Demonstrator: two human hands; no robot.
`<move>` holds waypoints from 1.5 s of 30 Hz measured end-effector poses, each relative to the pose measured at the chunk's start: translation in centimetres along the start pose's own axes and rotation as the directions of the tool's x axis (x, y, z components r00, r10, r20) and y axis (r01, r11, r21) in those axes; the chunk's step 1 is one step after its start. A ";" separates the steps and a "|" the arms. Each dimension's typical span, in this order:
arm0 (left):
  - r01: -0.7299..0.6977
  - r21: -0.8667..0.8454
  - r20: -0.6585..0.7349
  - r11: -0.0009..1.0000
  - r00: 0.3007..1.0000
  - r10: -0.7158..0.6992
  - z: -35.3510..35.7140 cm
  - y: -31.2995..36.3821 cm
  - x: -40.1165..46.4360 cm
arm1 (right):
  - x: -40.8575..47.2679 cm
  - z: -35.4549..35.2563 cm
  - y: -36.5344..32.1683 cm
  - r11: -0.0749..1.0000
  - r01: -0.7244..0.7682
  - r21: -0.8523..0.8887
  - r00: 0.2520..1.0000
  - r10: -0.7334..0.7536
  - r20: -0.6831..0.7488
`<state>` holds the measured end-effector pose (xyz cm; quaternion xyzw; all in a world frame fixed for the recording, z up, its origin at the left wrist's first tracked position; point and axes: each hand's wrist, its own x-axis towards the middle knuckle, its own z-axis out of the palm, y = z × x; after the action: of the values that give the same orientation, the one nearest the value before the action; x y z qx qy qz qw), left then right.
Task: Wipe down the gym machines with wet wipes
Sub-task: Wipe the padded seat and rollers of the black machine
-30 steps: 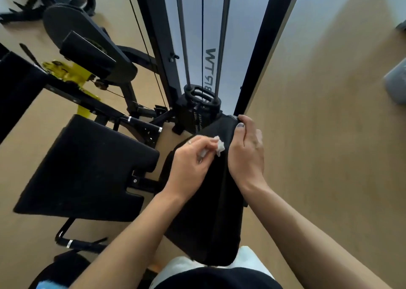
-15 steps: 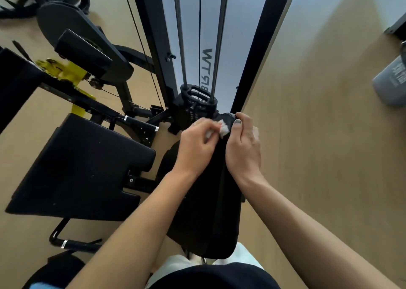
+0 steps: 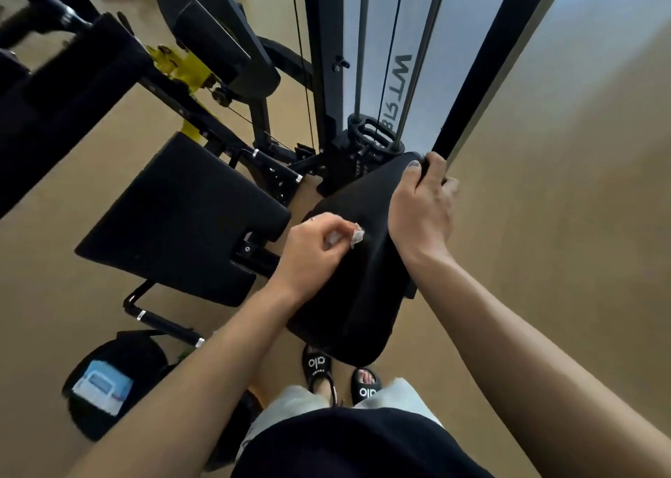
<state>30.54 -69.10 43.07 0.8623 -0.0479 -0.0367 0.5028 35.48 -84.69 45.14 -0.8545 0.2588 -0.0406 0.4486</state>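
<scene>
A black padded back rest (image 3: 359, 296) of the gym machine stands upright in front of me. My left hand (image 3: 312, 252) is shut on a small white wet wipe (image 3: 357, 236) and presses it against the pad's left face, about halfway down. At the pad's top right edge, my right hand (image 3: 421, 208) grips the pad with the fingers curled over the rim. Behind the pad rise the machine's black frame (image 3: 326, 59) and the weight stack guide rods (image 3: 414, 78).
A black seat pad (image 3: 181, 219) sits to the left. Further left is a yellow adjuster (image 3: 185, 67) with more black arms. A black bag holding a wipe packet (image 3: 101, 390) lies on the floor at lower left. My feet in black slides (image 3: 319, 368) stand under the pad.
My left hand has slid the wipe down the pad from its top edge to the middle. My right hand keeps its hold on the top. The camera has tipped down, showing my feet.
</scene>
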 end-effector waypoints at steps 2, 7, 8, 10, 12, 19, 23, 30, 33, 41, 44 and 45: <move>-0.006 0.038 -0.031 0.999 0.999 0.007 0.9 0.8 2.2 | -0.1 -0.1 0.0 1.000 0.012 0.001 1.000 -0.012 0.005; 0.112 -0.039 -0.087 0.993 0.990 -0.115 0.6 -0.5 -4.2 | -0.5 -0.2 0.3 0.997 0.062 -0.051 0.998 -0.061 0.026; 0.153 -0.059 -0.093 0.986 0.983 -0.158 0.0 -0.9 -6.8 | -0.5 -0.2 0.4 0.996 0.073 -0.051 0.997 -0.071 0.032; 0.219 -0.084 -0.122 0.972 0.966 -0.228 -1.2 -1.7 -11.9 | -0.4 -0.1 0.5 0.996 0.082 -0.037 0.996 -0.081 0.043; 0.268 -0.105 -0.165 0.958 0.945 -0.283 -1.6 -1.9 -15.4 | -0.4 0.0 0.6 0.996 0.084 -0.020 0.995 -0.083 0.054; 0.247 -0.068 -0.221 0.967 0.941 -0.256 0.3 -0.5 -11.3 | -0.7 -0.3 0.6 0.998 0.069 -0.014 0.995 -0.068 0.077; 0.087 -0.077 -0.060 0.993 0.994 -0.091 -0.3 2.8 -6.3 | -0.6 -0.5 0.3 0.998 0.056 0.015 0.996 -0.057 0.061; 0.127 -0.086 -0.115 0.988 0.984 -0.136 -0.8 -2.1 -10.6 | -1.0 -0.5 0.2 0.999 0.044 0.024 0.998 -0.045 0.040; 0.279 0.006 -0.130 0.960 0.952 -0.275 -1.5 -6.0 -11.4 | -0.9 -0.4 0.1 0.999 0.040 0.006 0.999 -0.040 0.026; -0.011 -0.084 -0.042 0.996 0.999 0.007 2.2 1.1 4.7 | -0.1 -0.4 -0.2 1.000 0.014 0.010 1.000 -0.014 -0.023; -0.106 -0.114 -0.001 0.988 0.994 0.107 2.6 2.7 7.6 | 0.1 -0.4 -0.2 1.000 0.005 0.029 0.999 -0.003 -0.040; -0.120 -0.122 0.001 0.985 0.993 0.121 2.4 2.4 7.3 | 0.1 -0.4 -0.2 0.999 0.003 0.033 0.999 -0.002 -0.047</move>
<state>37.37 -73.23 43.81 0.8253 -0.0996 -0.0127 0.5556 35.52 -84.89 45.55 -0.8462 0.2673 -0.0653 0.4563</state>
